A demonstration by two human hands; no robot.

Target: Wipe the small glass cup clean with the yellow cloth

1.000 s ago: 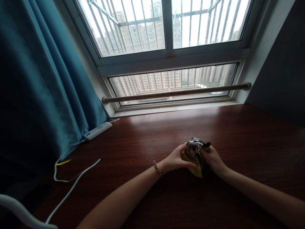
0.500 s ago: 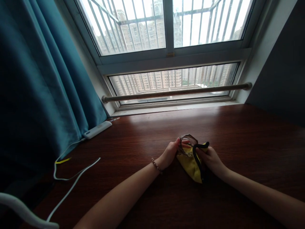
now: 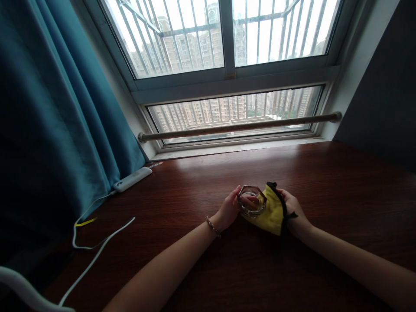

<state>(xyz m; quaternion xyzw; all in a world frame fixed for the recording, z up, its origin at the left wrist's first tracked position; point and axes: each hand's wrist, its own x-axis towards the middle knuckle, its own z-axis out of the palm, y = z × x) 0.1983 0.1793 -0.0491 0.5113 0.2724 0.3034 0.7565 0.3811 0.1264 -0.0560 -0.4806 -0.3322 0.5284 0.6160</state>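
My left hand (image 3: pixel 228 208) is wrapped round a clear glass cup (image 3: pixel 251 212) with a many-sided rim, its opening tilted toward me. Some fingers show through the glass. A yellow cloth with a black edging (image 3: pixel 273 212) lies against the cup's right side and under it. My right hand (image 3: pixel 295 213) grips the cloth by its black edge, with the fingertips partly hidden behind the fabric. Both hands are just over the dark wooden tabletop (image 3: pixel 195 186). A braided bracelet (image 3: pixel 212 227) circles my left wrist.
A white power strip (image 3: pixel 132 179) lies at the back left beside the blue curtain (image 3: pixel 94 130). From it a white cable (image 3: pixel 97 255) with a yellow tie (image 3: pixel 86 222) runs over the table. Behind the table is a window with a horizontal rail (image 3: pixel 240 127).
The cup has turned so its rim faces me more. The cloth has come away from the cup's front and spread to the right, as my right hand shifted slightly right.
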